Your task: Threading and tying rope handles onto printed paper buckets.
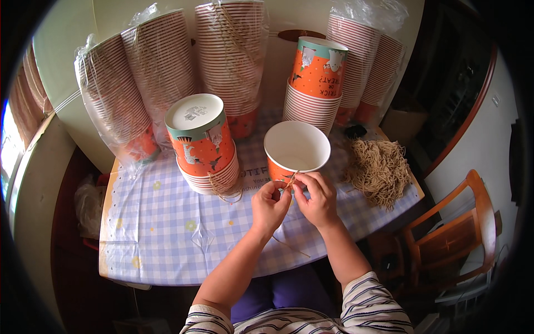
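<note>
Table (167, 245) w/ blue checked cloth carries bagged cup stacks (139, 78) at back, two upside-down stacks, a twine pile (378, 167) at right. Orange paper cup (295, 150) stands upright, open, near front edge, touching both hands. Judged light, thin-walled, crushable; hold by rim or base, not mid-wall. Left hand (270, 205) & right hand (317, 197) each pinched closed on a twine strand (291, 179) at cup's wall. Strand limp, thin; take by ends.

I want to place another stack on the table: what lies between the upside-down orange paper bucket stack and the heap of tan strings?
In the head view, the open orange paper bucket stands between the upside-down orange paper bucket stack and the heap of tan strings, both hands at its rim.
</note>
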A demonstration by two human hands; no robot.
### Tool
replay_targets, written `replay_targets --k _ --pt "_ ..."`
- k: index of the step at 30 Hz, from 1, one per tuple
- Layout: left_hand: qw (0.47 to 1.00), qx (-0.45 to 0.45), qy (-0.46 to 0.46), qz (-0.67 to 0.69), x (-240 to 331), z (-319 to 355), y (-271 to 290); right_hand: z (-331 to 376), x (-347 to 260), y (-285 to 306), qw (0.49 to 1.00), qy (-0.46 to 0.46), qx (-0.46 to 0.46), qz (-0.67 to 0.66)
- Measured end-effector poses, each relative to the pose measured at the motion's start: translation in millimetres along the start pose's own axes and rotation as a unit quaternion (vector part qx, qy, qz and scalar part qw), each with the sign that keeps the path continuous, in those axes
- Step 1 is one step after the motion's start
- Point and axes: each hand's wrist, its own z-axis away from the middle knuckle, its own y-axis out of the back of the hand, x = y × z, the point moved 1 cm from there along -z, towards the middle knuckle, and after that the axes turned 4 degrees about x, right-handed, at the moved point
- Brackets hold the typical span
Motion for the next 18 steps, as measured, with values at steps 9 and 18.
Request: replay_targets --k 9,18 --pt "0.998 0.014 -0.044 -0.039 -1.6 0.1 -1.2 -0.8 3.8 -1.7 0.998 0.058 -0.010 0.030" --pt "0.994 0.036 -0.104 -0.015 -1.4 -1.1 -1.5 2.2 1.0 0.6 1.000 0.026 -0.013 -0.002"
